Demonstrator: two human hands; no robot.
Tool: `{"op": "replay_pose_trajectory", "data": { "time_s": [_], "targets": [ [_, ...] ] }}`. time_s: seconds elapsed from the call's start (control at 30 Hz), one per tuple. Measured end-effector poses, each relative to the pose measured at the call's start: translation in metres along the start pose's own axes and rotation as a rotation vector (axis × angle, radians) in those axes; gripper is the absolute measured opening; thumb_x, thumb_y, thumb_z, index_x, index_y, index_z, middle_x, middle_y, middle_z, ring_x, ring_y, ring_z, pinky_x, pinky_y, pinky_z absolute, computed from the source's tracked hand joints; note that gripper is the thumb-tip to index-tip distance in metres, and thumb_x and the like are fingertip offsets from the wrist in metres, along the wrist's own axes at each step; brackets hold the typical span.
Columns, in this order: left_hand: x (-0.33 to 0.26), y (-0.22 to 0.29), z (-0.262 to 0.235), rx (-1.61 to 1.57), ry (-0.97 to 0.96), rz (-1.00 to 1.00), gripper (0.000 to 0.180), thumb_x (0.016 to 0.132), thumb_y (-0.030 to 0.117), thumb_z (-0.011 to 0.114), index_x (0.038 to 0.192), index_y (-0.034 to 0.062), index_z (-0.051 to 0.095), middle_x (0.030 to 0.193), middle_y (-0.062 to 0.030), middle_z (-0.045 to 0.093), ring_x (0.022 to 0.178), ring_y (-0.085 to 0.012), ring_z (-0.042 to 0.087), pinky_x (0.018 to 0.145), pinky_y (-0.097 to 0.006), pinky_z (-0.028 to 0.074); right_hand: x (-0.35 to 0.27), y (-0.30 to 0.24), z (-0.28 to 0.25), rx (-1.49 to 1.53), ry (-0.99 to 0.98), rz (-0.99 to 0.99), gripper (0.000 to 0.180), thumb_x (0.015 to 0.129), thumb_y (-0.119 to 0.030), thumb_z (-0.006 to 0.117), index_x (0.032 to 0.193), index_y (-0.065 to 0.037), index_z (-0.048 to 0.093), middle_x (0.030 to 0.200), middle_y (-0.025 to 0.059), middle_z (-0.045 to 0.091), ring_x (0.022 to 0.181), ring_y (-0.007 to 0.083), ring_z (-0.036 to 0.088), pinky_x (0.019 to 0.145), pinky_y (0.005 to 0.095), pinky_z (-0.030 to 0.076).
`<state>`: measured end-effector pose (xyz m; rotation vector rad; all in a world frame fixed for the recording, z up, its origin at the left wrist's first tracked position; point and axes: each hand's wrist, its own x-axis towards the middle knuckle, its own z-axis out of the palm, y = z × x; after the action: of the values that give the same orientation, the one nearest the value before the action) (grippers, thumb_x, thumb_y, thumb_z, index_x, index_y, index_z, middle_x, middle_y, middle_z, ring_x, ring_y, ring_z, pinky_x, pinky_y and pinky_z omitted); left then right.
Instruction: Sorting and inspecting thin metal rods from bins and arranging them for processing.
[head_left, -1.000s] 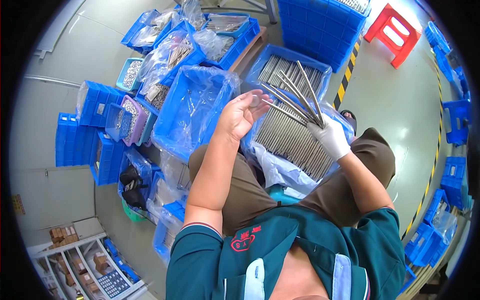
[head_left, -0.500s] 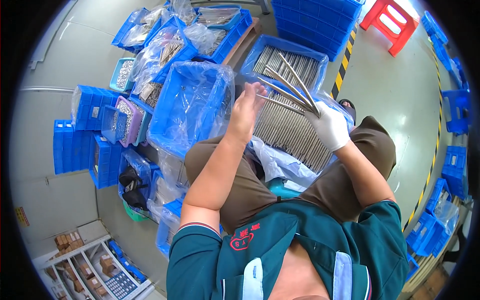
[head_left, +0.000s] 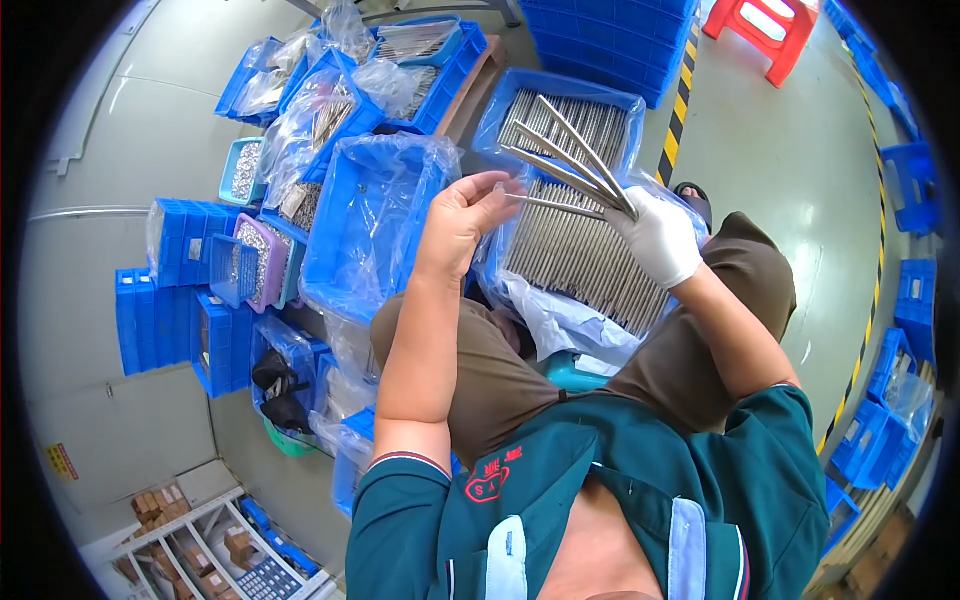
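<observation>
My right hand [head_left: 656, 238], in a white glove, is closed around a fanned bunch of long, slim, tapering metal pieces [head_left: 575, 155]; their exact kind is unclear. My bare left hand [head_left: 458, 222] is to the left of them, thumb and fingers curled together at the tip of the lowest metal piece [head_left: 560, 207]. Beneath both hands, a blue crate [head_left: 490, 255] lined with clear plastic holds rows of similar metal pieces. Crumpled pale sheeting [head_left: 565, 320] lies over its near edge. Just beyond is another blue crate [head_left: 635, 105] of such pieces.
A plastic-lined blue crate [head_left: 325, 240] with hardly anything in it stands to the left. Farther left are stacked blue crates [head_left: 150, 320] and a purple basket [head_left: 272, 265] of small metal parts. Tall crates [head_left: 605, 45] and a red stool [head_left: 765, 35] stand at the back.
My left hand has shifted left and slightly nearer, its extended fingers now curling in at the metal tip. My right hand keeps hold of the bunch. The whole view has shifted slightly.
</observation>
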<state>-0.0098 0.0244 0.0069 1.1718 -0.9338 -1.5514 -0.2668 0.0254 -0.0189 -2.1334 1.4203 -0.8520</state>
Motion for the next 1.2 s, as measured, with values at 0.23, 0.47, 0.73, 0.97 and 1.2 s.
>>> {"op": "replay_pose_trajectory", "data": {
  "time_s": [0.23, 0.47, 0.73, 0.97, 1.2],
  "targets": [
    [-0.001, 0.005, -0.016, 0.168, 0.009, -0.121, 0.026, 0.086, 0.012, 0.062, 0.109, 0.001, 0.057, 0.094, -0.0142, 0.065, 0.084, -0.0204, 0.066, 0.07, -0.027, 0.054, -0.002, -0.009, -0.006, -0.023, 0.09, -0.088, 0.016, 0.082, -0.022, 0.063, 0.086, -0.007, 0.058, 0.065, 0.0154, 0.059, 0.061, 0.0328, 0.06, 0.054, 0.0382, 0.047],
    [-0.006, 0.003, -0.004, 0.099, -0.123, 0.1, 0.028, 0.083, 0.005, 0.064, 0.11, 0.0023, 0.057, 0.095, -0.0093, 0.065, 0.085, -0.018, 0.064, 0.074, -0.026, 0.051, -0.002, 0.0, 0.003, 0.036, 0.05, -0.081, 0.017, 0.082, -0.022, 0.063, 0.083, -0.006, 0.059, 0.066, 0.0174, 0.058, 0.061, 0.0341, 0.06, 0.054, 0.039, 0.047],
    [-0.009, 0.009, -0.014, 0.223, -0.126, -0.126, 0.025, 0.084, 0.01, 0.065, 0.104, -0.0016, 0.056, 0.091, -0.011, 0.065, 0.077, -0.0169, 0.065, 0.068, -0.025, 0.052, -0.008, -0.012, -0.004, -0.059, 0.007, -0.041, 0.017, 0.082, -0.024, 0.063, 0.081, -0.007, 0.058, 0.064, 0.0157, 0.058, 0.059, 0.0332, 0.059, 0.053, 0.0387, 0.047],
    [-0.012, -0.006, -0.008, 0.18, -0.197, 0.082, 0.022, 0.084, 0.007, 0.064, 0.105, 0.0032, 0.058, 0.092, -0.0078, 0.065, 0.08, -0.0147, 0.064, 0.071, -0.025, 0.051, -0.005, -0.004, 0.003, 0.122, -0.123, 0.055, 0.02, 0.084, -0.022, 0.061, 0.091, -0.004, 0.061, 0.075, 0.0187, 0.06, 0.069, 0.0323, 0.06, 0.061, 0.0375, 0.046],
    [-0.015, -0.002, -0.008, 0.226, -0.243, 0.167, 0.026, 0.083, 0.002, 0.064, 0.108, 0.0034, 0.057, 0.096, -0.0061, 0.063, 0.086, -0.0119, 0.061, 0.079, -0.025, 0.049, -0.002, -0.007, -0.001, 0.667, -0.574, 0.55, 0.026, 0.086, -0.026, 0.057, 0.093, -0.001, 0.061, 0.068, 0.0043, 0.058, 0.057, 0.0115, 0.054, 0.054, 0.0267, 0.043]
  ]
}}
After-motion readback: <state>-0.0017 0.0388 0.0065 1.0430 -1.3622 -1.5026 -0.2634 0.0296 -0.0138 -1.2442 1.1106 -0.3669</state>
